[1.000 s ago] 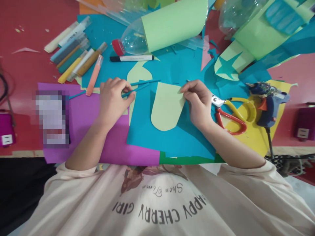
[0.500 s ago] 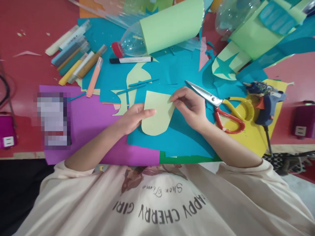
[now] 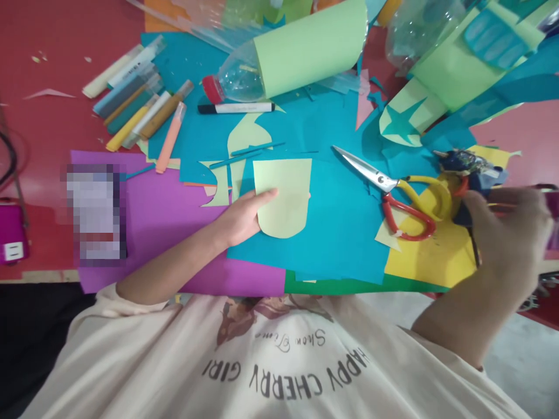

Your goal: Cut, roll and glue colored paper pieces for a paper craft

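Note:
My left hand (image 3: 244, 218) holds a pale green paper piece (image 3: 286, 201) with a straight top edge and rounded bottom corners. The thumb lies on its face and the fingers are behind it. At the far right, my right hand (image 3: 509, 233) is smeared by motion, over a dark blue glue gun (image 3: 478, 181) that it partly hides. Whether its fingers have closed on the gun cannot be made out. Between the two hands lie scissors (image 3: 384, 186) with one yellow and one red handle, blades pointing to the upper left.
A bottle wrapped in green paper (image 3: 312, 49) lies at the back, with a black-and-white marker (image 3: 236, 107) before it. Several markers (image 3: 131, 110) are grouped at left, above a blurred-out phone (image 3: 96, 215). Green paper scraps (image 3: 248, 137) and blue strips lie on a blue sheet (image 3: 340, 244).
My right hand has let go of the green paper piece and moved right to the glue gun. The paper, still in my left hand, now stands straighter.

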A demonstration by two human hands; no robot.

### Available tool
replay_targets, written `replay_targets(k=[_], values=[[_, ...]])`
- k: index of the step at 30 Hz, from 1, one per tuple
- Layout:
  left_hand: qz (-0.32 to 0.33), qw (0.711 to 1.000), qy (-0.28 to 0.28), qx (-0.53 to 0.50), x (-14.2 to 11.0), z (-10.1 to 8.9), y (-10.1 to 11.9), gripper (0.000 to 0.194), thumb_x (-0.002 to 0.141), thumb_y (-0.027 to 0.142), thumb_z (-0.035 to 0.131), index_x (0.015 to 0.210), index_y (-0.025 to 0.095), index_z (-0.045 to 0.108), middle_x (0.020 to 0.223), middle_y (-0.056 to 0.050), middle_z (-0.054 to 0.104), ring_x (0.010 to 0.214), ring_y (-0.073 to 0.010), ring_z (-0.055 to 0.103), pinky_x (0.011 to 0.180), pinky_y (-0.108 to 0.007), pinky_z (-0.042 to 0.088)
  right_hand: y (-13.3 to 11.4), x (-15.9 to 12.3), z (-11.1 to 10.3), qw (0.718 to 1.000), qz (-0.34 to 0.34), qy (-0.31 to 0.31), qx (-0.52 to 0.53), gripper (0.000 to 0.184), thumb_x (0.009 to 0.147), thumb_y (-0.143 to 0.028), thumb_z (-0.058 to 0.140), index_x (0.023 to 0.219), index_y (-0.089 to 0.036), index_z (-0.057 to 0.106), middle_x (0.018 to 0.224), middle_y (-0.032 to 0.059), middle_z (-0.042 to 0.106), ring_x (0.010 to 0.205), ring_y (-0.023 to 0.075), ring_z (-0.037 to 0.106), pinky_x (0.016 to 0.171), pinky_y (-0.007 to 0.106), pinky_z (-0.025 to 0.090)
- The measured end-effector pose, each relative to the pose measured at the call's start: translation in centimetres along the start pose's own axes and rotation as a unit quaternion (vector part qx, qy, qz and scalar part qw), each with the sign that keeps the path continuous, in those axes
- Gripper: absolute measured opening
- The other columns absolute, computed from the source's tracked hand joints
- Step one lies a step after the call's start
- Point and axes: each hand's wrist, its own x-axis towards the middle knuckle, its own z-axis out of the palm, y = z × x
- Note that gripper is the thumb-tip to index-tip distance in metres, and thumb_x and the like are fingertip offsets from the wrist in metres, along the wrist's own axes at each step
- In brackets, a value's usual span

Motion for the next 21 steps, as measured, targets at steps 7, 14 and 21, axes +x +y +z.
replay_targets(k=[7, 14, 21], values=[[-0.024, 0.999, 0.026, -0.016, -0.1, -0.2, -0.6, 0.047, 0.075, 0.042, 0.078, 0.113, 0.017, 0.07, 0.125, -0.012, 0.07, 0.131, -0.0345, 0.054, 0.112, -0.047, 0.043, -3.0, -0.2, -0.3, 0.968, 0.244, -0.045, 0.026, 0.026, 0.048, -0.008, 0.079, 0.038, -0.023, 0.061, 0.041, 0.0001, 0.054, 0.041, 0.0108, 0.043, 0.049, 0.039, 0.038], [-0.019, 0.999, 0.031, -0.041, -0.1, 0.0, -0.6, 0.046, 0.076, 0.036, 0.077, 0.115, 0.013, 0.069, 0.122, -0.014, 0.071, 0.13, -0.035, 0.055, 0.111, -0.048, 0.043, -3.1, -1.3, -1.9, 0.912, 0.237, -0.013, 0.336, 0.007, 0.048, -0.017, 0.064, 0.047, -0.022, 0.059, 0.053, 0.0011, 0.05, 0.051, 0.0113, 0.048, 0.038, 0.022, 0.026], [-0.033, 0.997, 0.061, -0.035, 0.0, 0.6, -0.8, 0.036, 0.082, 0.032, 0.07, 0.112, 0.012, 0.07, 0.121, -0.014, 0.071, 0.123, -0.0335, 0.061, 0.109, -0.048, 0.045, -7.8, -5.0, -1.9, 0.764, 0.336, -0.263, 0.484, 0.037, 0.035, -0.025, 0.079, 0.067, -0.017, 0.061, 0.064, -0.0031, 0.039, 0.048, 0.0012, 0.027, 0.032, 0.014, 0.011]])
